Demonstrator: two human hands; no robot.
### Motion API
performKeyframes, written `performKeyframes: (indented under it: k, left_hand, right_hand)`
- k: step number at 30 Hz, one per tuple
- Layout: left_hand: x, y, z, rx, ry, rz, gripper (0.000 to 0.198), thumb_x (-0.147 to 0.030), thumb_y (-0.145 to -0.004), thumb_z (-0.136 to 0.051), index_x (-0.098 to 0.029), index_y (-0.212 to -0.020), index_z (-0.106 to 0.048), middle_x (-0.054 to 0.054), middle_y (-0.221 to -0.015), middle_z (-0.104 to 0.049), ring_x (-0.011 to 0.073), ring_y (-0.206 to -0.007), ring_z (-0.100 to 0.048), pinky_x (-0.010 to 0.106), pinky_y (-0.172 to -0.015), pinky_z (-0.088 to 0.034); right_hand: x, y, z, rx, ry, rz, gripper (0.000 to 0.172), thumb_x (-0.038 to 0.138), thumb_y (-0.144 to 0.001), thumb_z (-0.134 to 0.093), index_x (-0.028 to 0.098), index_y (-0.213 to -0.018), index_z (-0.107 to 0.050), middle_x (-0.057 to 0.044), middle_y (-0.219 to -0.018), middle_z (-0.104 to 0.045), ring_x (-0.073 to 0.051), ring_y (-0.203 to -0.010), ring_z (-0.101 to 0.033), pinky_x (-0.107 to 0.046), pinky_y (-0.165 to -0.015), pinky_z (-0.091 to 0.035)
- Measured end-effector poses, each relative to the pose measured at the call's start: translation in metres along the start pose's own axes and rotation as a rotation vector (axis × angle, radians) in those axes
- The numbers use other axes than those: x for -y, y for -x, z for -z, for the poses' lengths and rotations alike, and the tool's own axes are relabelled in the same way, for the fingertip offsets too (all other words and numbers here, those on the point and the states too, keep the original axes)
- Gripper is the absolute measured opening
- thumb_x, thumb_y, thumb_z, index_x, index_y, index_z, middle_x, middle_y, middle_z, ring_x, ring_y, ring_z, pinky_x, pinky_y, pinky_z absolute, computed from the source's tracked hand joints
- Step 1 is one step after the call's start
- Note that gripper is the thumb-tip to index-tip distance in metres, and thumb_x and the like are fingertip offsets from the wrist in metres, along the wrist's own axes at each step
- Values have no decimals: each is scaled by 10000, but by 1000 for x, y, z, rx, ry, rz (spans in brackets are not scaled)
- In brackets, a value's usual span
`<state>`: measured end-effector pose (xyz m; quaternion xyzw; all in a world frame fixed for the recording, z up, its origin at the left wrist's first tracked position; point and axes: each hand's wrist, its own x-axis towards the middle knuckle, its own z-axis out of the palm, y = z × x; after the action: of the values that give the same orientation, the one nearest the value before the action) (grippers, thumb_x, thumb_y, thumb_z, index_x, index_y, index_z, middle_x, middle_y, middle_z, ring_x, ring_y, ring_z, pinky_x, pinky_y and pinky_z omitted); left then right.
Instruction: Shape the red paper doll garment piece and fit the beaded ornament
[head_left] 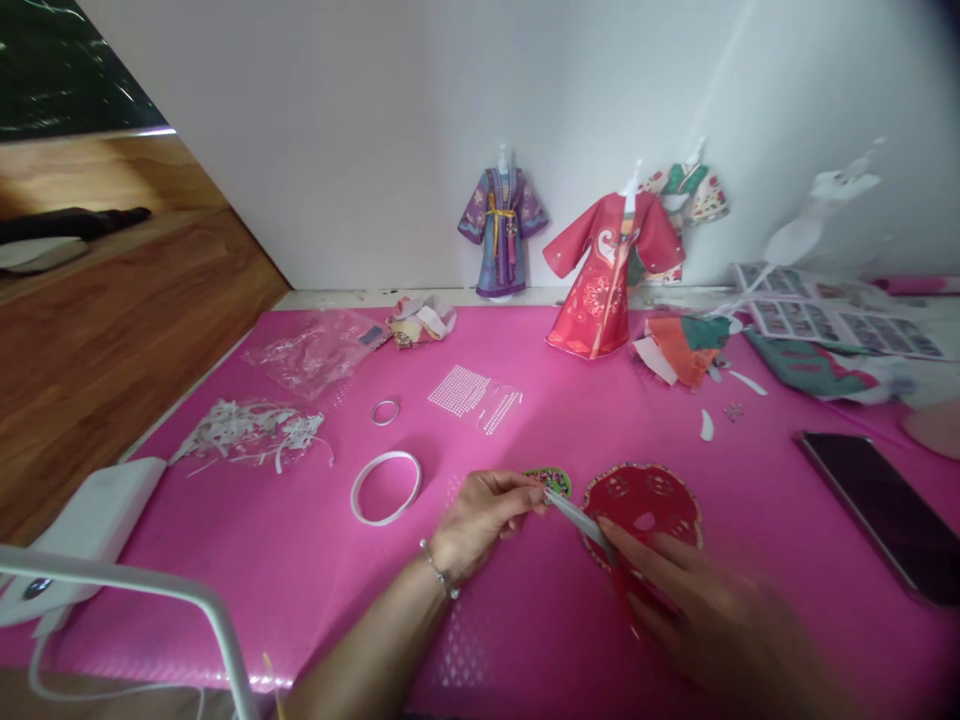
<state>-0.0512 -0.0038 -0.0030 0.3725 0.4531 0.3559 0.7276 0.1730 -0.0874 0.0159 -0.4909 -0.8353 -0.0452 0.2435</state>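
My right hand [705, 600] is closed around a pair of scissors [576, 517] with red handles, its blades pointing left. The blade tips meet the fingertips of my left hand [484, 515], which is closed in a pinch. What sits in that pinch is too small to make out. Just behind those fingertips lies a green-edged piece [559, 480] with small multicoloured spots, partly hidden. Under the scissors and the right hand is a red scalloped piece [660, 510] with a beaded-looking rim, lying on the pink mat [315, 560].
Dressed miniature stands, one in a purple robe [502, 235] and one in a red robe [600, 280], line the back. A phone [881, 510] lies right. Left are a white tape ring [356, 490], a sheet of tiny gems [459, 391], white scraps [247, 430] and a white lamp arm [150, 580].
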Motion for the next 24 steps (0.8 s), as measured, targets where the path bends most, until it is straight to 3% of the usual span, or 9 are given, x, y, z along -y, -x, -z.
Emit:
performKeyframes:
  k: [8,24]
  left_hand:
    - [-1,1,-1,-7,4,1,286,-364,-627,-840,-124,-763,-764,10,-623,-674,44,-447,-372,227,-436,-195]
    - [1,-1,1,-14,-47,6,322,-395,-629,-834,-121,-786,-774,19,-646,-674,49,-459,-366,230,-460,-220]
  right_hand:
    - [-1,8,-3,63,-28,-60,391,251,-960,-423,216,-1268,-662,-81,-902,-738,-142,-499,-619,-265,-418,-505]
    - [-1,7,-3,49,-12,-38,379,230,-956,-420,195,-1223,-686,-101,-913,-747,-155,-475,-618,-279,-391,-491]
